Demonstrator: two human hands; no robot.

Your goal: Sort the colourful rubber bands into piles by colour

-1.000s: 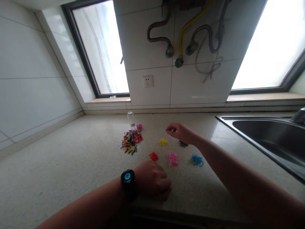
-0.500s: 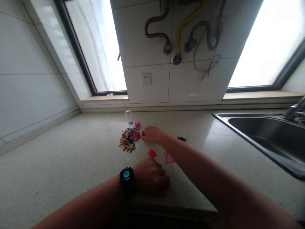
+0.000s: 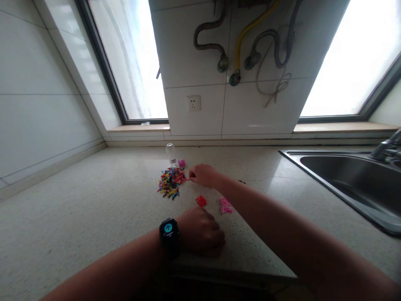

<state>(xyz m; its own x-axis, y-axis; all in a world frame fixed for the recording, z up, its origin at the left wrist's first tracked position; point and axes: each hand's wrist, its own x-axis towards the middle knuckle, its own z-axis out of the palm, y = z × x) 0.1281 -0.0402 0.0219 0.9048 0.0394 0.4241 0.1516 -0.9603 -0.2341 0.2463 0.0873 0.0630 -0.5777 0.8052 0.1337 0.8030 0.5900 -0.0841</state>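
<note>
My right hand (image 3: 203, 174) pinches a small, thin red piece (image 3: 187, 179) at the right edge of a multicoloured pile (image 3: 171, 183) of small slim pieces, too small to name exactly. On the counter's front part lies my left hand (image 3: 202, 231), fingers curled in; whatever they may hold is hidden. Just beyond it sits a little heap of red pieces (image 3: 201, 201). Pink pieces (image 3: 225, 205) form another heap below my right forearm. Dark pieces (image 3: 242, 182) show partly behind that forearm. A clear bottle-like container (image 3: 171, 154) and a pink object (image 3: 182, 163) stand behind the pile.
The speckled counter (image 3: 109, 200) runs back to a tiled wall with a socket (image 3: 194, 103) and hoses (image 3: 241, 46). A steel sink (image 3: 351, 175) with a faucet (image 3: 387, 146) is set in at the right. The counter's front edge lies close below my left hand.
My right hand has drawn slightly right from the pile, and a red piece now shows at its fingertips. More of the pink heap is visible. My left hand stays in place.
</note>
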